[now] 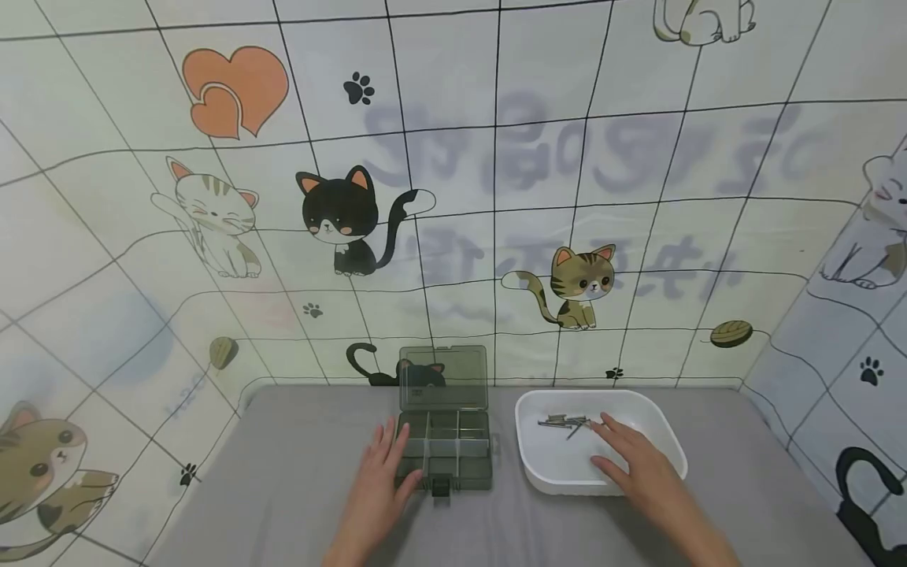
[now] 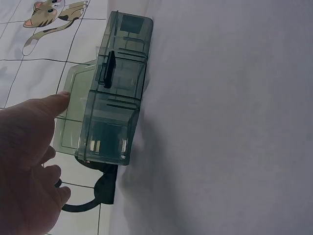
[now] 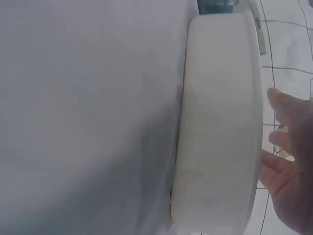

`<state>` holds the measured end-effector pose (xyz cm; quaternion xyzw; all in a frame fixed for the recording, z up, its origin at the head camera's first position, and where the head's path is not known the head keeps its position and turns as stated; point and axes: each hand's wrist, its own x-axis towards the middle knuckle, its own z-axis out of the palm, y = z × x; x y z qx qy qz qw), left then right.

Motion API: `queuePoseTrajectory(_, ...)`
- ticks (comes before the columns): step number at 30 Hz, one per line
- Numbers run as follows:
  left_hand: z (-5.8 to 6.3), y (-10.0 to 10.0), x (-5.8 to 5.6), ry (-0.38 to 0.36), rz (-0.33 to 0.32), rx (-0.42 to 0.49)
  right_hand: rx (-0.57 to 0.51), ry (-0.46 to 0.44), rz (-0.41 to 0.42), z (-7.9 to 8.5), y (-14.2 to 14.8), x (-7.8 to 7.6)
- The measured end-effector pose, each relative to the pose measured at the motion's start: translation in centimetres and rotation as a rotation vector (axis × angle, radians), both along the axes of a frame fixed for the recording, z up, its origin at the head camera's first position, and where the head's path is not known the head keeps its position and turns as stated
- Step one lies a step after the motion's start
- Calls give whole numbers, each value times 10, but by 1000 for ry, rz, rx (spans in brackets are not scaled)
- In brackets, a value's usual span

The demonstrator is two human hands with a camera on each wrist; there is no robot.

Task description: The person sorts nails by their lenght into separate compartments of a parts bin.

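Note:
A translucent dark green compartment box (image 1: 442, 476) stands on the grey cloth with its lid (image 1: 444, 379) raised at the back. My left hand (image 1: 379, 488) is at the box's left side, fingers extended; in the left wrist view its thumb (image 2: 59, 102) reaches toward the box. To the right sits a white tray (image 1: 560, 480) with a small heap of thin metal pieces (image 1: 564, 422), too small to tell the exact kind. Over the tray's right part hovers my right hand (image 1: 634, 465), fingers spread and nothing held, fingertips close to the metal pieces. The right wrist view shows the tray's outer wall (image 3: 220, 122).
Grey cloth (image 1: 298, 472) covers the table surface. Behind and on both sides hangs a white grid-lined sheet (image 1: 453, 173) printed with cats and paw marks. The box and the tray stand side by side with a narrow gap.

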<state>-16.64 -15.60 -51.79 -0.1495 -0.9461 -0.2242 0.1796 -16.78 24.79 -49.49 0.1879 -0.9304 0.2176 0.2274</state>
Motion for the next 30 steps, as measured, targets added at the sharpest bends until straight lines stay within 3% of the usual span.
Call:
queuePoseTrajectory(8,-8,-3,-2,-134,4,190,-17,29,56,-7,7,-17)
queuePoseTrajectory(23,-22,-10,-3,-113,-16,338,-111,-361,-33,-7,13,-42)
queuePoseTrajectory(30,-25,-13,-3,-143,-34,418,-128,-373,-15,-11,20,-53)
